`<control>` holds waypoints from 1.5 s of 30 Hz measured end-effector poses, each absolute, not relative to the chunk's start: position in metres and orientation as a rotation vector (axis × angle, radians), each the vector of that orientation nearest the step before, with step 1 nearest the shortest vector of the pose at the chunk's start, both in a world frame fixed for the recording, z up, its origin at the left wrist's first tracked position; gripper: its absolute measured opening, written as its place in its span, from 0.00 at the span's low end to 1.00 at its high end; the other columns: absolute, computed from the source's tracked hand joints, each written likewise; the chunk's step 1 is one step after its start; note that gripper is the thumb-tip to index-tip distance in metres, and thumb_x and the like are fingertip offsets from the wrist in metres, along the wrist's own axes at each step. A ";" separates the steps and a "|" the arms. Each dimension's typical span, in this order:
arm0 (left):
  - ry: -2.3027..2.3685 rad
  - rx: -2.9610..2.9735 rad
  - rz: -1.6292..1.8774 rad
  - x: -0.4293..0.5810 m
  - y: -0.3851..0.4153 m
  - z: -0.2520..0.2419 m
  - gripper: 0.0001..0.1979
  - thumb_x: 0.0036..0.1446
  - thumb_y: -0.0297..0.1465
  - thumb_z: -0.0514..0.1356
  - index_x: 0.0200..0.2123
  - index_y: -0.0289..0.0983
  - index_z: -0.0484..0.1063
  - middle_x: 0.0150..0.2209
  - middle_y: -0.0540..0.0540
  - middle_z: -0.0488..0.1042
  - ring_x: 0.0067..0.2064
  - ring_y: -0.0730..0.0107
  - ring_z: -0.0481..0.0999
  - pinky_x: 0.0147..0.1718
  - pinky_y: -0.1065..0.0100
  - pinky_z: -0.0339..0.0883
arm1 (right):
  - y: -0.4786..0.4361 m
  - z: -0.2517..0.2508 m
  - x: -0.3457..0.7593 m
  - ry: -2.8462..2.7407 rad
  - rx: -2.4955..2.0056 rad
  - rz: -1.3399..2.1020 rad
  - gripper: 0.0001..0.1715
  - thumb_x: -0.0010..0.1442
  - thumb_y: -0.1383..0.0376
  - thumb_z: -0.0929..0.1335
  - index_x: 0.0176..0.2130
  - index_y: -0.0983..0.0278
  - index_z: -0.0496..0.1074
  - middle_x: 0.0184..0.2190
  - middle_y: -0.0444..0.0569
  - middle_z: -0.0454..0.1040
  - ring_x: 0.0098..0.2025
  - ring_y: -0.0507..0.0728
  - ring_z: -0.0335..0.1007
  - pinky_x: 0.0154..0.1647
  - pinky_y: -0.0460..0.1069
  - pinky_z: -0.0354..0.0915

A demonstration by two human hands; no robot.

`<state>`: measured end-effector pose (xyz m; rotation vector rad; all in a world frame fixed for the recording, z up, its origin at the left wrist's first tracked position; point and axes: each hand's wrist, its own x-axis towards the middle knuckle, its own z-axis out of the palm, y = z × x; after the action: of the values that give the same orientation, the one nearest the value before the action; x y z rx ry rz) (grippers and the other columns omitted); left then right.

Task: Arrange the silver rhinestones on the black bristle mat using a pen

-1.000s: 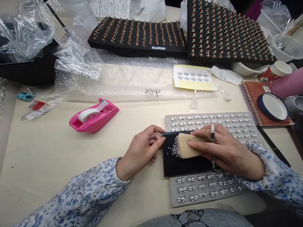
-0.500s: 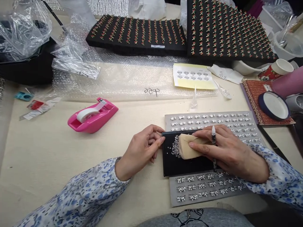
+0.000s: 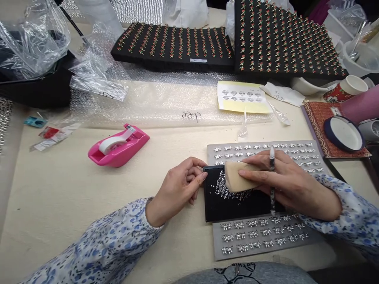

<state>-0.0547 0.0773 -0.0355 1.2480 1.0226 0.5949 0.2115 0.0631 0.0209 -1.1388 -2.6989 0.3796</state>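
Note:
My left hand [image 3: 180, 189] pinches the left edge of a black tray [image 3: 219, 211] between thumb and fingers. Small shiny rhinestones [image 3: 220, 185] lie scattered on the tray's left and middle part. A beige sponge block [image 3: 237, 177] is in my right hand [image 3: 284, 181], over the stones and partly hiding them. Between the fingers of that same hand sits a white-tipped pen-like stick [image 3: 272, 157]. Under the tray is a grey foam sheet [image 3: 219, 252] with rows of silver flower-shaped jewellery pieces [image 3: 252, 234].
A pink tape dispenser [image 3: 118, 146] stands at left. Black foam boards [image 3: 177, 61] with rows of red-and-green pieces lie at the back. Bubble wrap [image 3: 148, 104] and a label sheet [image 3: 244, 96] lie before them. A round lid [image 3: 343, 133] and a paper cup [image 3: 346, 88] are at right.
My right hand has shifted the sponge slightly up and away from me, showing more rhinestones below it. My left hand keeps its hold on the tray.

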 end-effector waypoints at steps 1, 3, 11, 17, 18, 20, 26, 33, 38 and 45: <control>1.020 1.249 0.595 -0.055 0.077 -0.036 0.07 0.60 0.31 0.55 0.42 0.38 0.62 0.25 0.54 0.63 0.17 0.80 0.63 0.10 0.80 0.63 | 0.066 0.020 0.206 -2.707 -1.124 0.369 0.22 0.58 0.71 0.62 0.52 0.59 0.64 0.50 0.52 0.66 0.49 0.59 0.60 0.48 0.58 0.60; 1.013 1.258 0.595 -0.054 0.078 -0.037 0.07 0.60 0.31 0.55 0.42 0.38 0.62 0.25 0.54 0.63 0.17 0.80 0.63 0.10 0.80 0.63 | 0.071 0.017 0.195 -2.732 -1.111 0.358 0.21 0.59 0.71 0.62 0.52 0.59 0.65 0.50 0.53 0.66 0.48 0.59 0.61 0.47 0.58 0.60; 1.008 1.266 0.603 -0.054 0.078 -0.037 0.07 0.60 0.32 0.55 0.42 0.38 0.62 0.25 0.54 0.64 0.17 0.80 0.63 0.10 0.80 0.64 | 0.071 0.016 0.190 -2.781 -1.106 0.327 0.22 0.59 0.72 0.61 0.52 0.58 0.65 0.49 0.52 0.67 0.46 0.58 0.61 0.44 0.56 0.59; 1.006 1.263 0.589 -0.054 0.078 -0.036 0.08 0.61 0.32 0.54 0.43 0.38 0.62 0.26 0.54 0.63 0.17 0.81 0.63 0.10 0.80 0.63 | 0.061 0.018 0.223 -2.779 -1.186 0.287 0.24 0.58 0.73 0.62 0.53 0.57 0.63 0.50 0.53 0.66 0.48 0.59 0.61 0.46 0.58 0.60; 1.009 1.263 0.586 -0.054 0.078 -0.036 0.08 0.61 0.32 0.54 0.43 0.38 0.62 0.26 0.54 0.63 0.17 0.81 0.63 0.10 0.80 0.63 | 0.060 0.018 0.228 -2.772 -1.196 0.283 0.24 0.58 0.72 0.62 0.53 0.57 0.64 0.50 0.53 0.66 0.49 0.60 0.61 0.47 0.58 0.60; 1.014 1.262 0.579 -0.054 0.078 -0.035 0.08 0.61 0.32 0.54 0.43 0.38 0.62 0.25 0.54 0.62 0.17 0.81 0.62 0.11 0.81 0.63 | 0.057 0.019 0.237 -2.758 -1.210 0.293 0.24 0.58 0.72 0.63 0.53 0.57 0.63 0.50 0.53 0.65 0.50 0.60 0.61 0.47 0.59 0.61; 1.023 1.265 0.580 -0.053 0.078 -0.034 0.07 0.60 0.32 0.54 0.42 0.38 0.61 0.25 0.54 0.62 0.17 0.80 0.62 0.10 0.81 0.63 | 0.058 0.023 0.236 -2.657 -1.171 0.389 0.25 0.57 0.71 0.64 0.54 0.58 0.62 0.51 0.53 0.65 0.50 0.60 0.61 0.47 0.59 0.63; 1.021 1.278 0.566 -0.054 0.079 -0.035 0.07 0.61 0.32 0.54 0.42 0.39 0.61 0.26 0.54 0.62 0.18 0.80 0.63 0.11 0.80 0.63 | 0.065 0.020 0.191 -2.758 -1.080 0.357 0.22 0.59 0.73 0.60 0.52 0.59 0.65 0.49 0.53 0.66 0.46 0.58 0.61 0.45 0.56 0.60; 1.021 1.272 0.572 -0.055 0.078 -0.033 0.08 0.60 0.33 0.54 0.43 0.38 0.61 0.26 0.54 0.62 0.18 0.80 0.63 0.11 0.80 0.63 | 0.065 0.019 0.187 -2.803 -1.049 0.323 0.22 0.60 0.72 0.60 0.52 0.59 0.64 0.49 0.53 0.66 0.44 0.58 0.60 0.43 0.56 0.58; 1.024 1.275 0.572 -0.054 0.078 -0.033 0.08 0.61 0.33 0.54 0.43 0.38 0.61 0.25 0.54 0.62 0.17 0.80 0.62 0.11 0.80 0.62 | 0.056 0.020 0.225 -2.846 -1.153 0.279 0.27 0.57 0.75 0.61 0.54 0.57 0.62 0.51 0.52 0.65 0.47 0.59 0.60 0.45 0.57 0.59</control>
<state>-0.0540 0.0780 -0.0330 1.2746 1.0235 0.5720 0.2250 0.0558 0.0195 -1.1526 -2.8458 0.2793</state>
